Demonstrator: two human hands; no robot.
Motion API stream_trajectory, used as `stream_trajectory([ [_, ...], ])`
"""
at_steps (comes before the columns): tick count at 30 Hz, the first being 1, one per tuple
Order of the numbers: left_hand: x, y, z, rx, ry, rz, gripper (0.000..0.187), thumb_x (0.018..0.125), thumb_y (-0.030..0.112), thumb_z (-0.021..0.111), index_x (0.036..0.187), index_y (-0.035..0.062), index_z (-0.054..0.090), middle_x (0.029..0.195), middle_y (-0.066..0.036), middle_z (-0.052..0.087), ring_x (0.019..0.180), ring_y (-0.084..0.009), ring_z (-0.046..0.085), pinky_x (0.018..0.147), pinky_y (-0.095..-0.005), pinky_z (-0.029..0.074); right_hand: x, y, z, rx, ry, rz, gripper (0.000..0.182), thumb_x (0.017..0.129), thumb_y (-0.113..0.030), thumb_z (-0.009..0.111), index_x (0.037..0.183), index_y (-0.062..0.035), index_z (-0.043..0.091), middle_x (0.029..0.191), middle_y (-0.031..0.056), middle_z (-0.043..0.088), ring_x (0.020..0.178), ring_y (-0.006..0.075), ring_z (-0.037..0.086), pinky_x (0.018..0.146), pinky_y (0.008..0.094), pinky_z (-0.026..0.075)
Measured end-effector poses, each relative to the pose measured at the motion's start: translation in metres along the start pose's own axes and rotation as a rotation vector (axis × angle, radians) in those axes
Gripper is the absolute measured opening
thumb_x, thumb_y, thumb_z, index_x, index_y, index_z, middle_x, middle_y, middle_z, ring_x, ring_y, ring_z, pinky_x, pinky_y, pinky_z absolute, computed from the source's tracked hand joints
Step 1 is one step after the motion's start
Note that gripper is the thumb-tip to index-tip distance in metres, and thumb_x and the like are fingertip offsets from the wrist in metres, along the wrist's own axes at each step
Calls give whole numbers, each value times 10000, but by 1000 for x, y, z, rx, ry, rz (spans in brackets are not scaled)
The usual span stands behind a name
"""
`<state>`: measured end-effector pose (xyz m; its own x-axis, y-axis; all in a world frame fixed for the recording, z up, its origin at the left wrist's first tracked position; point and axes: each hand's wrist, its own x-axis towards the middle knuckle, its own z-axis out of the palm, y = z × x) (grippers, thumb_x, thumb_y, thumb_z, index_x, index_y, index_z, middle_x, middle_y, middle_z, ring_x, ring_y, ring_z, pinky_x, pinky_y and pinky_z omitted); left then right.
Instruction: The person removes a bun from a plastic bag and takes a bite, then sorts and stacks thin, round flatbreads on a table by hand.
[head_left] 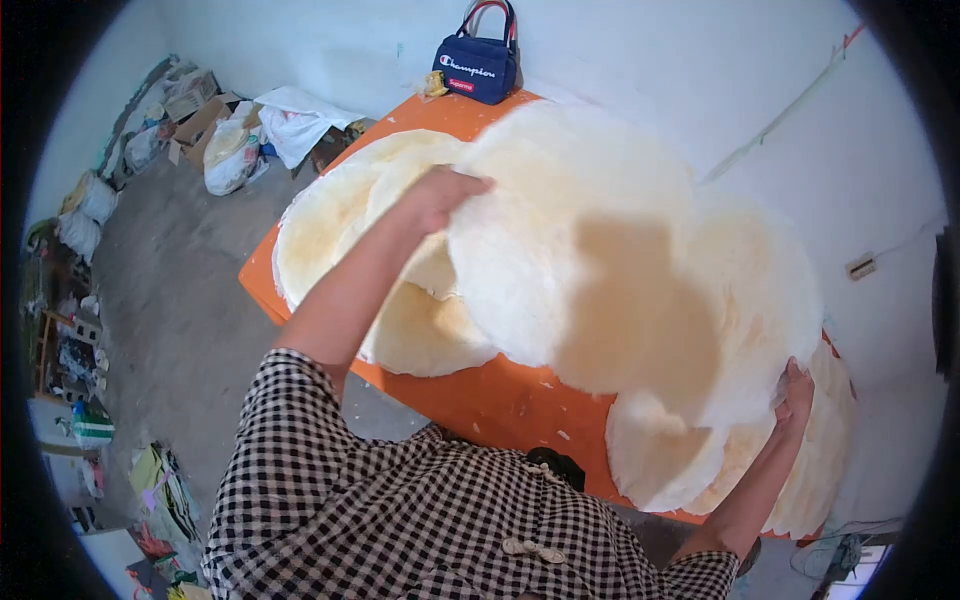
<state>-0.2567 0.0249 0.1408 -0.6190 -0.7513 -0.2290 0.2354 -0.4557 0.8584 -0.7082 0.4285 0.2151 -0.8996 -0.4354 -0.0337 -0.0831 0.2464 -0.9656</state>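
Note:
A large, thin cream-white sheet (520,250) with rounded, lobed edges spreads out between my two hands. My left hand (445,195) is closed on its left edge, thumb stretched along the top. At the lower right, my right hand (795,392) pinches the edge of the same sheet. Below and to the left lie more round, pale sheets (325,225), overlapping on an orange table (490,410). Further pale sheets (660,455) rest under the right side. A dark shadow falls across the middle of the held sheet.
A navy handbag (478,68) stands at the table's far end against the white wall. Bags and a cardboard box (205,125) sit along the wall at the back left. Assorted clutter lines the left side of the grey floor (180,290). A socket (860,266) is on the right wall.

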Motion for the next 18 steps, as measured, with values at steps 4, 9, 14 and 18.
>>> stream_trajectory([
  [4, 13, 7, -94, -251, 164, 24, 317, 798, 93, 569, 1059, -65, 483, 970, -164, 579, 827, -259, 596, 709, -400, 510, 36, 12, -25, -99, 237, 16, 246, 836, -126, 500, 1053, -11, 508, 897, 70, 577, 771, 179, 559, 673, 302, 459],
  [9, 21, -76, -193, -362, 643, 23, 221, 815, 111, 545, 1007, 12, 497, 884, -125, 572, 763, -262, 595, 636, -419, 524, 26, 22, -6, -121, 195, -35, 228, 807, -102, 466, 1012, -26, 531, 841, 57, 562, 714, 187, 544, 607, 322, 449],
  [14, -4, -112, -177, -373, 721, -193, 210, 829, 173, 540, 983, 36, 501, 872, -120, 571, 745, -238, 596, 591, -391, 526, 19, 30, 45, -469, 24, -257, 232, 771, -58, 419, 949, 7, 554, 805, 47, 558, 709, 178, 536, 619, 297, 430],
  [18, -18, -91, -153, -428, 660, -204, 228, 843, 232, 527, 969, 43, 507, 866, -119, 562, 718, -219, 581, 577, -373, 520, 31, -5, 95, -890, 47, -482, 271, 806, -90, 412, 1001, 54, 532, 895, 200, 584, 833, 328, 556, 734, 367, 427],
])
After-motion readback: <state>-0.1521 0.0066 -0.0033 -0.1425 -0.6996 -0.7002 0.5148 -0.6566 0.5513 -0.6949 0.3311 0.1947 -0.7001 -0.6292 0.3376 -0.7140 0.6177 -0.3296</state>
